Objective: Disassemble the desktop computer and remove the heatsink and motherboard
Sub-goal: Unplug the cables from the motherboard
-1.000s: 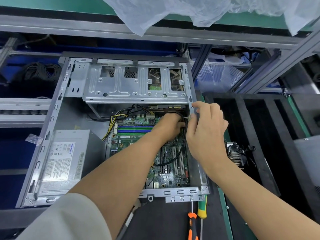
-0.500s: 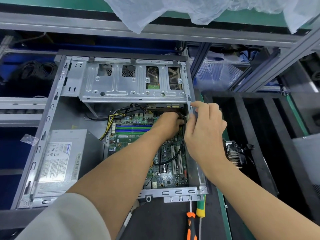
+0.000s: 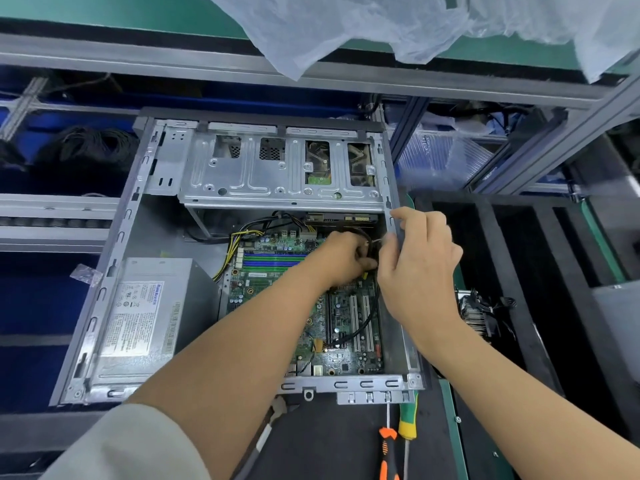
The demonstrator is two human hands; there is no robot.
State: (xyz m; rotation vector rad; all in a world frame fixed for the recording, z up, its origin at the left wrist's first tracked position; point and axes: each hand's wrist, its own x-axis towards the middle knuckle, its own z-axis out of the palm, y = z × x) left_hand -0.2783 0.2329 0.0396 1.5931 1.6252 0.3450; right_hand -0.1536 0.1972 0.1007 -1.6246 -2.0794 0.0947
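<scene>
The open desktop case [image 3: 114,251] lies flat with its green motherboard [image 3: 270,271] exposed inside. My left hand [image 3: 343,259] reaches deep into the case at the board's far right corner and its curled fingers grip a black cable [image 3: 363,323] that loops down over the white slots. My right hand [image 3: 420,268] is at the case's right wall beside it, thumb and fingers pinching the same cable end near the wall. A finned heatsink [image 3: 474,315] with its wires lies outside the case, in the black tray on the right.
A grey power supply [image 3: 145,320] fills the case's left side, under a silver drive cage [image 3: 277,171] at the back. Two screwdrivers, one orange [image 3: 388,452] and one yellow-green [image 3: 408,424], lie on the mat in front. Black foam compartments [image 3: 519,271] stand right. Plastic sheeting [image 3: 346,26] hangs from the shelf above.
Both hands stay at the same corner of the case; my left fingers have shifted slightly on the cable. The view has drifted a little.
</scene>
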